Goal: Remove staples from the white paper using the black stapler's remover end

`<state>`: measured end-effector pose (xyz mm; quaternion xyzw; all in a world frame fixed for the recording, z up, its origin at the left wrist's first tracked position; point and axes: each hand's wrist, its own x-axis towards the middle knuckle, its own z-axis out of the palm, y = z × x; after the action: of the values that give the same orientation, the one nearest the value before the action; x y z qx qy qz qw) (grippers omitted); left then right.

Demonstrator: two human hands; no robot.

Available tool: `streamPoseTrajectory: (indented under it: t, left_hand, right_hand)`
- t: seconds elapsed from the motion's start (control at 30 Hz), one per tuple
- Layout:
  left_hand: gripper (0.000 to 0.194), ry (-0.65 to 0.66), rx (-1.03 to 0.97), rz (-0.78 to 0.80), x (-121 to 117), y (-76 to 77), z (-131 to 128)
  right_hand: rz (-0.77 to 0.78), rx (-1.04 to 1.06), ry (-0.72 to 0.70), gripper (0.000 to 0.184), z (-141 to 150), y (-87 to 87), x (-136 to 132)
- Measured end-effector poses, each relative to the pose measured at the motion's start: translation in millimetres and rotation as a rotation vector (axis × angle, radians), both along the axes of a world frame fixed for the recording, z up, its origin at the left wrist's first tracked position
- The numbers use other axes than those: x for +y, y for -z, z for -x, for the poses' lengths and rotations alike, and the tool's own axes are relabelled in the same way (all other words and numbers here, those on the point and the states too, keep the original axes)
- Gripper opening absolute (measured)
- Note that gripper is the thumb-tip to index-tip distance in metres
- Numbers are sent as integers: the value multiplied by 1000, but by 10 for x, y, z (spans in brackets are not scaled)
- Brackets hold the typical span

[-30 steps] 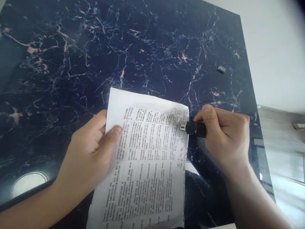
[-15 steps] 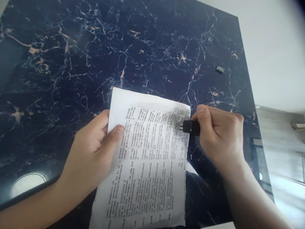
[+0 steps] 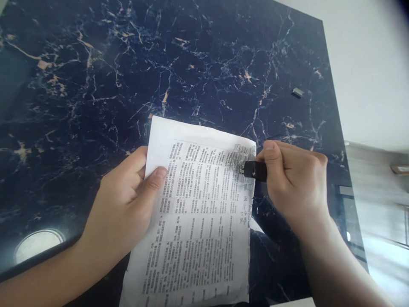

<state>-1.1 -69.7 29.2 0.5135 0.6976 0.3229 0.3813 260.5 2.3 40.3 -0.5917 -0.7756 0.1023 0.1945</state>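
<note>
Left hand (image 3: pixel 126 194) pinching printed sheet (image 3: pixel 194 226), right hand (image 3: pixel 297 183) wrapped round black stapler (image 3: pixel 255 170) (I think); staples (image 3: pixel 242 154) already crowd its 1 o'clock corner, 11 o'clock's staple-free.

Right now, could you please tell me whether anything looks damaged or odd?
Yes: near its upper right corner, the printed white paper carries a dense, overlapping cluster of what look like thin silver metal staples, beside the metal-tipped black tool. So many crowded together looks odd.
</note>
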Motion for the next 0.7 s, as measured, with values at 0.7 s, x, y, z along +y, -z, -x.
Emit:
streamPoseTrajectory:
  t: [0.7]
  left_hand:
    - [33, 14, -21, -11, 6, 24, 1]
  right_hand:
    - [-15, -167, -44, 47, 52, -16, -1]
